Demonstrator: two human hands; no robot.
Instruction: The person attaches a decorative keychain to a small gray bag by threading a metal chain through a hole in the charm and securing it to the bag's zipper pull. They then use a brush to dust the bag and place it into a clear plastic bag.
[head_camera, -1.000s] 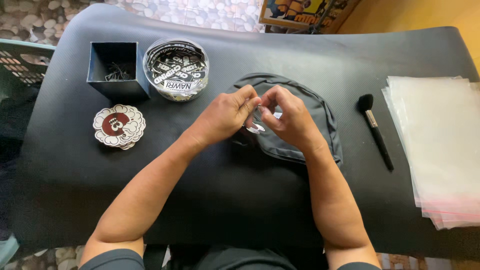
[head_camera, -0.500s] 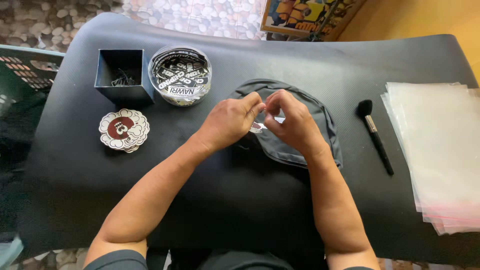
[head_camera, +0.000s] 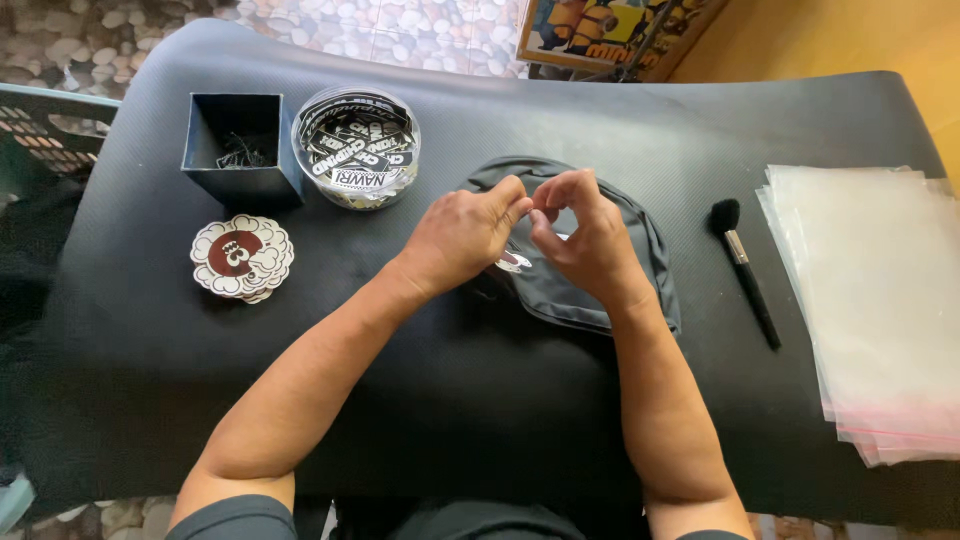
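Pinching a small clear tag (head_camera: 514, 261) over the grey pouch (head_camera: 600, 290), both hands (head_camera: 470, 235) (head_camera: 585, 240) were kept closed, barely shifted from before

Left hand (head_camera: 465, 232) and right hand (head_camera: 585, 235) meet fingertips over a grey pouch (head_camera: 640, 250).

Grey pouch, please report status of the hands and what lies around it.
Left hand and right hand fingertips together over grey pouch, grip unclear. Small tag beneath. Brush right, round tub left, clear.
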